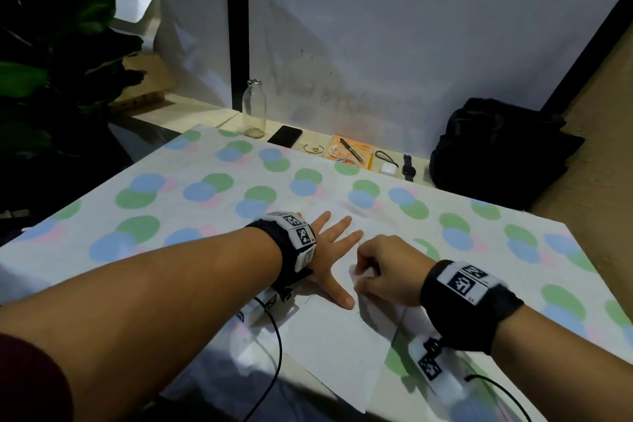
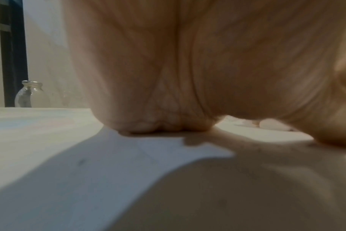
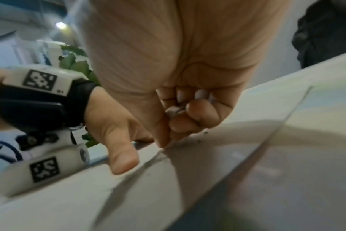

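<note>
I press my left hand (image 1: pixel 329 250) flat, fingers spread apart, on the white sheet (image 1: pixel 342 346). The sheet lies on the dotted worktop (image 1: pixel 205 188), close to me. My right hand (image 1: pixel 387 271) touches the sheet too, its fingers curled tight on a small grey bit (image 3: pixel 174 111).

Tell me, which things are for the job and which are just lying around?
In use: white paper; left hand pressing it flat; right hand pinching a small grey piece.

Lying about: glass bottle; phone; pen; orange notebook; earbud case; watch; black bag.
</note>
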A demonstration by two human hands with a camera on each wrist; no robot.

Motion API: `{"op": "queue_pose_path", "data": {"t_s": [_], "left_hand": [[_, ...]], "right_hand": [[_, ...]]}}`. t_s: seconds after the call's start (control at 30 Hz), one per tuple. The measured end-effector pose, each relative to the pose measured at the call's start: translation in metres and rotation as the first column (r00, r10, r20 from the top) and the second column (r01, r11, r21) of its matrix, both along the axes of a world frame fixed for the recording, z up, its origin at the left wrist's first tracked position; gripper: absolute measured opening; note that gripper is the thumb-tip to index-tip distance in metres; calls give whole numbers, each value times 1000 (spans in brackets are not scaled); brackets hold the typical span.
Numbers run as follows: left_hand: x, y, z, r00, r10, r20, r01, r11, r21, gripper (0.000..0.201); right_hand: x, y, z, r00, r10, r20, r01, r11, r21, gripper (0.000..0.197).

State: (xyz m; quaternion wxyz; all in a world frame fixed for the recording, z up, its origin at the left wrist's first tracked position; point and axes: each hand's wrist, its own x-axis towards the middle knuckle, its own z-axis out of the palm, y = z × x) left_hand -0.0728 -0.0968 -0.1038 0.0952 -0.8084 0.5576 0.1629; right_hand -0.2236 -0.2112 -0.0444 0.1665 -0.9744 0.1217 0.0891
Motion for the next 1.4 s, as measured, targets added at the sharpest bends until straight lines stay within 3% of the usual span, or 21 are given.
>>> {"op": "queue_pose_path", "data": {"t_s": [0.13, 0.3, 0.4, 0.5, 0.57, 0.63, 0.7, 0.8, 0.93, 1.17, 1.27, 1.4], "left_hand": [[0, -2, 1, 1000, 3, -20, -3, 1000, 3, 141], [1, 0, -1, 1000, 23, -15, -23, 999, -24, 138], [1, -1, -1, 1000, 16, -4, -16, 1000, -21, 139], [1, -1, 1, 1000, 17, -15, -17, 1000, -12, 139], [1, -1, 2, 1000, 15, -20, -15, 1000, -19, 137], [0, -1, 3, 999, 23, -23, -23, 999, -22, 137], [0, 0, 3, 1000, 25, -11, -26, 1000, -15, 137], [-1, -1, 1, 1000, 23, -10, -23, 999, -24, 137], [0, -1, 3, 1000, 18, 3, -18, 1000, -6, 138], [-2, 0, 4, 999, 47, -29, -47, 999, -8, 138], [-4, -1, 9, 999, 32, -20, -32, 999, -5, 138], [-6, 1, 17, 999, 30, -13, -29, 999, 29, 139]], "right_hand": [[19, -6, 3, 996, -60, 62, 63, 997, -47, 7], [40, -11, 0, 982, -168, 84, 171, 985, -24, 11], [14, 2, 3, 996, -93, 13, 92, 994, 54, 17], [5, 9, 5, 1000, 10, -25, -9, 1000, 17, 17], [18, 2, 7, 995, -84, 46, 83, 996, 19, 5], [34, -7, 5, 977, -198, 78, 198, 980, 2, 12], [44, -9, 1, 972, -218, 87, 222, 974, -36, 12], [27, 1, 1, 986, -162, 46, 162, 987, 17, 7], [9, 11, 4, 999, 18, -52, -15, 999, 42, 22], [39, -3, 1, 982, -171, 78, 171, 985, 5, 12], [19, 8, 0, 998, -61, 13, 61, 997, 51, 11], [9, 16, 5, 998, 64, -28, -64, 998, -3, 12]]}}
